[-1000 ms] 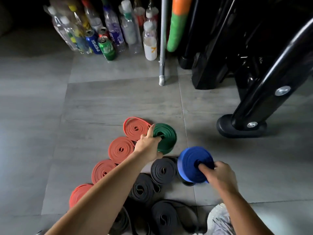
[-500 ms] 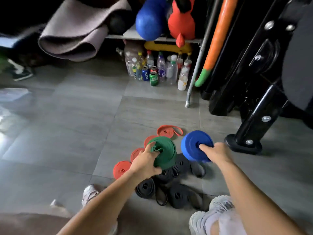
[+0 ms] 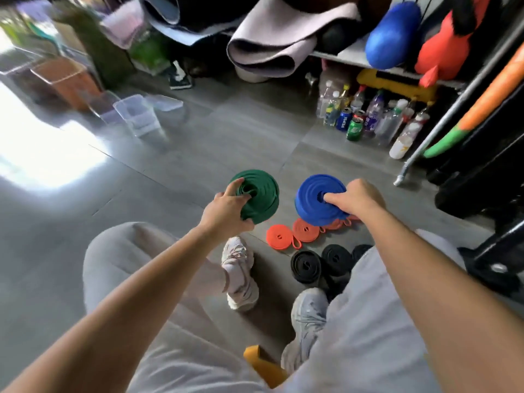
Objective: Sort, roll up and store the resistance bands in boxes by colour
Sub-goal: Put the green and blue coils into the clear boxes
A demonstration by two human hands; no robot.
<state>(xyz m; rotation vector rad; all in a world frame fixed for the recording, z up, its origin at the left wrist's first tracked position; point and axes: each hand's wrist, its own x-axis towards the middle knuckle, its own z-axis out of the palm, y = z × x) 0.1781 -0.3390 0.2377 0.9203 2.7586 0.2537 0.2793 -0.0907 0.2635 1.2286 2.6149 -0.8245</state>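
My left hand (image 3: 226,207) grips a rolled green band (image 3: 259,194) held up off the floor, fingers hooked into its centre. A rolled blue band (image 3: 314,198) is held in my right hand (image 3: 354,195), also lifted. Below them on the grey floor lie rolled orange bands (image 3: 279,236) and, nearer my legs, rolled black bands (image 3: 306,265). Clear plastic boxes (image 3: 139,116) stand on the floor at the far left; one box (image 3: 63,80) there looks orange inside.
Bottles and cans (image 3: 365,120) cluster under a shelf (image 3: 348,56) with rolled mats and bags. Black gym equipment (image 3: 487,177) and a metal pole (image 3: 425,148) stand to the right. My knees and shoes fill the foreground, with a yellow band (image 3: 263,364) between my legs.
Both hands have lifted the green and blue rolls off the pile. The view rose and swung left, bringing the clear boxes into sight.
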